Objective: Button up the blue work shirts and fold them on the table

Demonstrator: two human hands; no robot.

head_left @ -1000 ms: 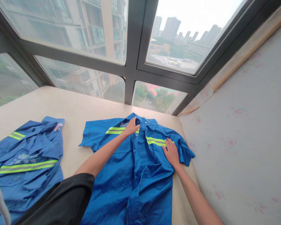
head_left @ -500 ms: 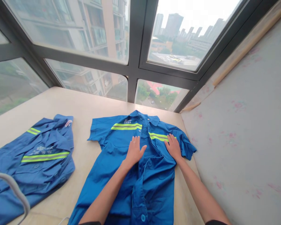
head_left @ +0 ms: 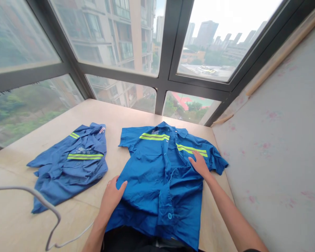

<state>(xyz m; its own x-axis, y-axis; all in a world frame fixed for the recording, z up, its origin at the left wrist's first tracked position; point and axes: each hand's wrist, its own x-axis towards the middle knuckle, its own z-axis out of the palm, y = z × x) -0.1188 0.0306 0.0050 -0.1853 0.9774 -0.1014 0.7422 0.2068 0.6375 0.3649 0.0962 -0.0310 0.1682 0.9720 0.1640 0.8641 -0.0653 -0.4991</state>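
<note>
A blue short-sleeved work shirt point(head_left: 147, 168) lies spread out in front of me, collar toward the window. Its front is partly unbuttoned, and yellow-green reflective stripes cross the chest. My left hand point(head_left: 112, 194), with a ring on one finger, is at the shirt's left side edge, thumb spread from the fingers; some fingertips are hard to see against the cloth. On the chest at the right, just under the stripe, rests my right hand point(head_left: 199, 163), open with its fingers stretched out. The lower hem reaches toward my body.
A second blue work shirt point(head_left: 78, 168), rumpled and folded over, lies on the pale wooden surface point(head_left: 115, 115) to the left. A white cable point(head_left: 42, 199) curves across the lower left. Grey-framed windows point(head_left: 162, 70) stand behind, and a flowered wall point(head_left: 267, 147) borders the right.
My left hand has moved from the shirt's middle placket down and left to its side edge. My right hand stays on the right chest. The view has turned somewhat left.
</note>
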